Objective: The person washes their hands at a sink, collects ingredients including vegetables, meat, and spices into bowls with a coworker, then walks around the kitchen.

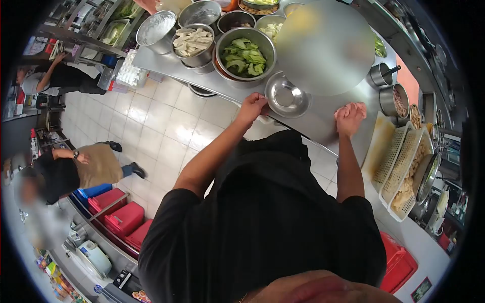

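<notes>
On the far left, a person (83,169) in a brown apron stands on the tiled floor (166,126), well apart from the steel table (323,118). The floor looks shiny. If it is wet, feet could slip.

On the table there is a bowl of pale strips (193,41), full up high. A bump could make some fall out. Next to it is a bowl of green leaves (246,56).

The left hand (250,108) is just in front of those leaves. Its fingers are bent, and the tips are at the rim of a shiny metal bowl (286,96). I cannot tell if they pinch the rim or only touch it. The metal bowl sits close to the near edge of the table. It looks light, so a small pull could tip it off.

Behind that bowl is a big blurry patch, so I cannot see what is there.

The right hand (345,122) is over the table, with its fingers curled round a pink lump (358,108) that looks like raw meat. Wet meat could slide out if the hold is weak. Juice could drip too.

On the far right are white baskets (394,154) with food inside. The right elbow could knock them if it swings out.
</notes>
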Available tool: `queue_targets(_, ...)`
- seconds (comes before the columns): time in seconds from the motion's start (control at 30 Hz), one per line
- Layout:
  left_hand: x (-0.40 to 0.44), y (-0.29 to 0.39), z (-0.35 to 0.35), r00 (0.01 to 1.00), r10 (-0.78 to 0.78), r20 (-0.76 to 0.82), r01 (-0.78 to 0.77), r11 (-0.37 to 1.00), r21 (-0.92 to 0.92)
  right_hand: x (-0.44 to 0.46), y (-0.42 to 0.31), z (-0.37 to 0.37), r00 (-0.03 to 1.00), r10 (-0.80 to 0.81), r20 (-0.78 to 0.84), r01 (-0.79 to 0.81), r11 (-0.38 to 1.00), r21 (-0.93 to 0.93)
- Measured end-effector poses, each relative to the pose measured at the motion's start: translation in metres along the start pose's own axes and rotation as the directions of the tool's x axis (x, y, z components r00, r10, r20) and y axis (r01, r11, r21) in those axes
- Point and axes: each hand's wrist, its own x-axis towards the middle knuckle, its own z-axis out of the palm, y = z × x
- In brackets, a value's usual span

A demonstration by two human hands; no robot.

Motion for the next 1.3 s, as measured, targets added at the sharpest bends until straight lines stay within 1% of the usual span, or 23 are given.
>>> queue_targets(0.07,-0.015,0.01,-0.004,0.993,0.083,-0.086,-0.076,0.994,0.084,0.003,-0.005,0.001,0.998,0.057,0.0,-0.057,0.998,-0.018)
queue_targets(0.13,-0.036,0.028,-0.014,0.97,0.191,-0.15,-0.18,0.98,0.082,0.004,-0.002,0.004,0.999,0.018,-0.026,-0.019,0.999,-0.026)
queue_targets(0.2,-0.055,0.053,-0.024,0.922,0.321,-0.214,-0.311,0.947,0.083,0.009,0.001,0.011,0.999,-0.012,-0.041,0.01,0.999,-0.05)
queue_targets(0.27,-0.06,0.081,-0.029,0.871,0.383,-0.308,-0.367,0.924,0.111,0.008,0.002,0.013,0.999,-0.023,-0.039,0.019,0.995,-0.102)
queue_targets(0.37,-0.053,0.114,-0.027,0.813,0.464,-0.352,-0.423,0.886,0.191,0.005,0.001,0.004,0.999,0.047,0.015,-0.045,0.992,-0.116)
queue_targets(0.4,-0.047,0.12,-0.028,0.811,0.454,-0.37,-0.422,0.891,0.17,0.006,-0.001,0.0,0.997,0.067,0.035,-0.062,0.99,-0.123)
queue_targets(0.47,-0.039,0.135,-0.026,0.823,0.406,-0.397,-0.347,0.913,0.213,0.013,-0.008,0.004,0.993,0.105,0.061,-0.097,0.988,-0.116)
queue_targets(0.57,-0.027,0.136,-0.032,0.851,0.354,-0.387,-0.275,0.929,0.247,0.011,-0.003,0.01,0.999,0.033,-0.011,-0.034,0.993,-0.115)
queue_targets(0.67,-0.02,0.134,-0.033,0.829,0.402,-0.388,-0.332,0.913,0.237,0.013,0.005,0.012,1.0,-0.024,-0.006,0.024,0.998,-0.05)
queue_targets(0.7,-0.019,0.136,-0.033,0.822,0.395,-0.41,-0.315,0.916,0.249,0.011,0.024,0.028,0.991,0.037,0.128,-0.035,0.999,-0.018)
queue_targets(0.73,-0.018,0.138,-0.034,0.827,0.381,-0.413,-0.303,0.922,0.242,0.014,0.028,0.031,0.98,0.078,0.185,-0.071,0.996,-0.046)
queue_targets(0.77,-0.017,0.139,-0.035,0.83,0.369,-0.419,-0.293,0.927,0.235,0.021,0.015,0.018,0.974,0.108,0.199,-0.082,0.987,-0.138)
queue_targets(0.8,-0.018,0.141,-0.037,0.832,0.358,-0.424,-0.284,0.931,0.229,0.025,0.0,0.005,0.982,0.113,0.149,-0.077,0.972,-0.223)
queue_targets(0.83,-0.021,0.144,-0.036,0.826,0.363,-0.432,-0.281,0.929,0.242,0.032,-0.016,-0.008,0.99,0.096,0.102,-0.074,0.978,-0.195)
queue_targets(0.87,-0.025,0.148,-0.034,0.821,0.366,-0.437,-0.277,0.926,0.255,0.041,-0.036,-0.022,0.993,0.085,0.08,-0.077,0.992,-0.097)
queue_targets(0.9,-0.028,0.152,-0.032,0.819,0.368,-0.44,-0.271,0.924,0.268,0.051,-0.058,-0.033,0.992,0.07,0.109,-0.078,0.995,0.065)
queue_targets(0.93,-0.03,0.156,-0.03,0.812,0.392,-0.433,-0.319,0.919,0.234,0.06,-0.079,-0.044,0.989,0.056,0.138,-0.086,0.971,0.224)
queue_targets(0.97,-0.034,0.162,-0.03,0.805,0.412,-0.427,-0.362,0.911,0.197,0.067,-0.096,-0.05,0.986,0.034,0.165,-0.095,0.923,0.374)
queue_targets(1.03,-0.046,0.181,-0.025,0.784,0.441,-0.436,-0.416,0.896,0.157,0.085,-0.133,-0.049,0.968,-0.109,0.226,-0.062,0.768,0.637)
queue_targets(1.1,-0.058,0.196,-0.029,0.757,0.469,-0.454,-0.455,0.878,0.148,0.105,-0.184,-0.074,0.909,-0.233,0.345,-0.096,0.689,0.718)
queue_targets(1.17,-0.073,0.21,-0.034,0.74,0.495,-0.456,-0.507,0.856,0.107,0.119,-0.221,-0.073,0.868,-0.4,0.293,0.096,0.715,0.693)
queue_targets(1.23,-0.088,0.221,-0.04,0.7,0.522,-0.487,-0.536,0.835,0.125,0.132,-0.255,-0.08,0.766,-0.54,0.348,0.231,0.737,0.635)
queue_targets(1.3,-0.102,0.224,-0.053,0.666,0.535,-0.52,-0.554,0.821,0.136,0.138,-0.286,-0.061,0.712,-0.56,0.424,0.262,0.771,0.58)
